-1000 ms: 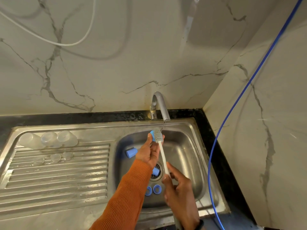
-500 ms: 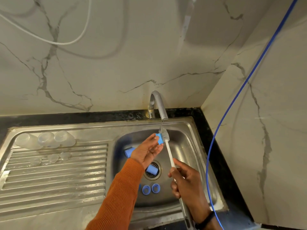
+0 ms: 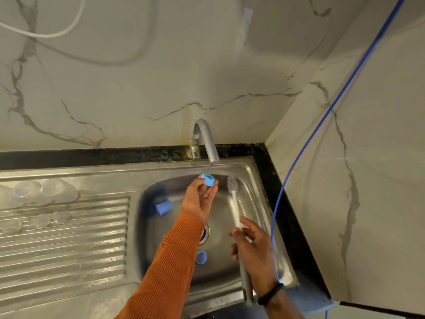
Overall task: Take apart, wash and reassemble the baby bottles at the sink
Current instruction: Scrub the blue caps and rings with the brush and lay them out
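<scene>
Right, only one view to go by, the head camera looking down into the sink (image 3: 247, 171). The left hand (image 3: 199, 199), orange sleeve (image 3: 167, 268) reaching in, pinched a small blue ring (image 3: 208, 179) between thumb and fingertips, palm turned up, right under the tap (image 3: 205, 140). A thin stream ran from the spout onto that ring, so I judged this was the rinse, with the ring lifted to meet the water.

The right hand (image 3: 255, 247) gripped the bottle brush (image 3: 234, 203) low on its white stem, fingers curled round it, the grey handle running down past the wrist. Its bristled head stood just beside the ring, apart from it and out of the stream, probably parked clear so the water could do its work.

Down in the basin lay a blue cap (image 3: 163, 207) on its side, left of the hand, and another blue ring (image 3: 201, 257) near the drain (image 3: 205, 234), partly hidden behind the sleeve. I took those as waiting for their wash, being within easy reach.

On the ribbed draining board (image 3: 69, 245) sat the clear bottles (image 3: 46, 192) along the back, with small clear teats (image 3: 50, 219) in front, well apart from the basin, likely set there to drip. They were too blurred to say more. Reassembly looked a good way off.
</scene>
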Tool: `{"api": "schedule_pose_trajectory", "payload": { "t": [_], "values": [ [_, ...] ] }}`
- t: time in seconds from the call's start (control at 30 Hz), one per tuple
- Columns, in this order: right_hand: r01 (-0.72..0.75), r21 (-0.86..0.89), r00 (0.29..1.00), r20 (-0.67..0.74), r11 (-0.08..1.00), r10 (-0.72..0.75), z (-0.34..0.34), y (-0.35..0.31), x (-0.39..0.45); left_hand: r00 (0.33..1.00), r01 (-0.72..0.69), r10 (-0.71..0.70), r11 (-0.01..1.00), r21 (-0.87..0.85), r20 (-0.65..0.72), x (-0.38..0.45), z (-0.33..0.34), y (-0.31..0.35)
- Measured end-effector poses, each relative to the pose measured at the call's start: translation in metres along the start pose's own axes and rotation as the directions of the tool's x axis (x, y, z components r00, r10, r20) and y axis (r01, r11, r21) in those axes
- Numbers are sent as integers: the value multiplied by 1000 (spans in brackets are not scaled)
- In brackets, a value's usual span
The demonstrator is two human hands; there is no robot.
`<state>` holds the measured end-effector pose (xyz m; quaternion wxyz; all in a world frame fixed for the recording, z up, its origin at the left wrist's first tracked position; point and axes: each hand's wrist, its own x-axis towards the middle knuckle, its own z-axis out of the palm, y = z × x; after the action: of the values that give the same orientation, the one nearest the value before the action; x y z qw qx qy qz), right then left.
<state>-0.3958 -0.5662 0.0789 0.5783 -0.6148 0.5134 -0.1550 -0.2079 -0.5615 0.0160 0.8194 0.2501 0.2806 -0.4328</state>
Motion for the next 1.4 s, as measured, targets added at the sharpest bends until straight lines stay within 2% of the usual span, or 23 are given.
{"api": "schedule_pose_trajectory", "payload": {
  "t": [0.1,0.2,0.27,0.37,0.4,0.43,0.47,0.5,0.53,0.57,0.63,0.73,0.87,0.9,1.0,1.07,1.17,1.27,1.33,1.4],
  "values": [
    [2,-232,996,-84,973,-22,-1,5,42,995,54,-48,997,-59,87,-1,10,5],
    [-11,-303,995,-98,953,-20,2,11,74,991,55,-43,994,-93,129,-3,14,9],
    [-24,-267,995,-97,963,-2,5,17,83,984,70,-69,998,3,164,-6,13,8],
    [-36,-188,999,-33,982,30,12,30,87,989,29,-42,995,95,142,-4,9,11],
    [-41,-187,999,-26,981,37,15,33,86,988,-13,-14,984,178,152,-3,7,12],
    [-43,-189,999,-25,981,39,15,35,86,984,-86,28,938,336,174,-1,6,13],
    [-41,-185,999,-35,982,35,15,35,86,975,-193,96,809,555,199,-1,5,13],
    [-37,-179,998,-57,983,27,13,34,88,956,-293,185,583,758,228,2,2,12],
    [-26,-199,996,-94,980,7,10,33,92,928,-343,265,326,881,264,4,-1,12],
    [-8,-253,990,-139,968,-28,6,33,99,901,-351,319,140,926,293,6,-4,13],
    [24,-400,968,-218,916,-121,-3,30,116,873,-345,359,-26,938,331,9,-11,17],
    [13,-581,939,-272,814,-209,-16,33,144,840,-377,347,-177,909,416,12,-18,20],
    [-55,-712,939,-275,700,-206,-31,45,169,824,-435,341,-133,891,453,11,-18,19],
    [-56,-725,936,-277,686,-216,-35,48,174,827,-446,335,-98,890,452,11,-16,19],
    [-84,-703,920,-327,706,-216,-43,55,180,848,-468,332,103,877,414,8,-11,18],
    [-99,-714,914,-341,693,-220,-47,59,182,840,-495,342,165,853,421,6,-10,16],
    [-107,-815,922,-296,570,-251,-49,63,181,822,-523,356,160,837,445,7,-10,14],
    [-25,-884,918,-205,466,-340,-42,68,176,824,-520,356,168,838,440,9,-11,14],
    [-1,-899,924,-169,439,-344,-37,69,173,827,-515,351,162,842,439,12,-12,13],
    [31,-884,926,-150,466,-346,-33,66,170,828,-510,352,152,847,436,15,-14,13]
  ]
}}
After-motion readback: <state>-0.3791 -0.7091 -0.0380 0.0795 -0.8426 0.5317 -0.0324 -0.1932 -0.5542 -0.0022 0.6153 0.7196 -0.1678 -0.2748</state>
